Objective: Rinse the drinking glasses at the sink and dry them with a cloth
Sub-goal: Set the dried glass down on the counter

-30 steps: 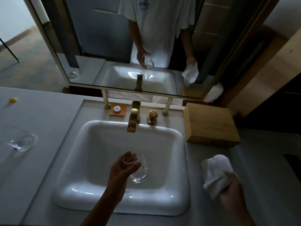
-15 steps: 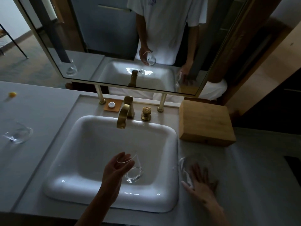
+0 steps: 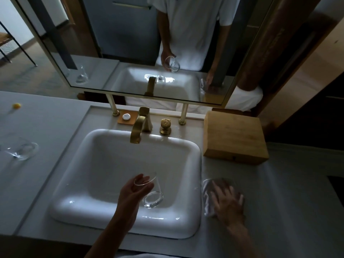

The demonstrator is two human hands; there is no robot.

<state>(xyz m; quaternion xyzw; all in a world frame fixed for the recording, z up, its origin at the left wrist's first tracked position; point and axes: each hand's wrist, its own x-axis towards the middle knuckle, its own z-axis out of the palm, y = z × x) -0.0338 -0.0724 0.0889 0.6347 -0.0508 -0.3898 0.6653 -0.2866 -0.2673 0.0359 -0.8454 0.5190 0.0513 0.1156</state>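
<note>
While the left hand [image 3: 133, 194] tilts a gripped drinking glass [image 3: 150, 192] over the white sink [image 3: 104, 164], likely draining it, the right hand [image 3: 226, 199], grip wide, flattens the cloth [image 3: 208, 198] on the surface [image 3: 279, 211].

- No text, label, brand, number or sign can be read anywhere in this view.
- The shirt [image 3: 188, 28] seen in the mirror [image 3: 130, 43] carries a dark mark at the very top edge, cut off and too small to make out.
- The small round white thing [image 3: 126, 116] on the orange dish behind the sink shows no legible marking.
- The gold knob [image 3: 165, 124] beside the tap has an embossed top, but no letters can be told.
- The drain [image 3: 160, 78] reflected in the mirror shows a three-spoke pattern, not writing.
</note>
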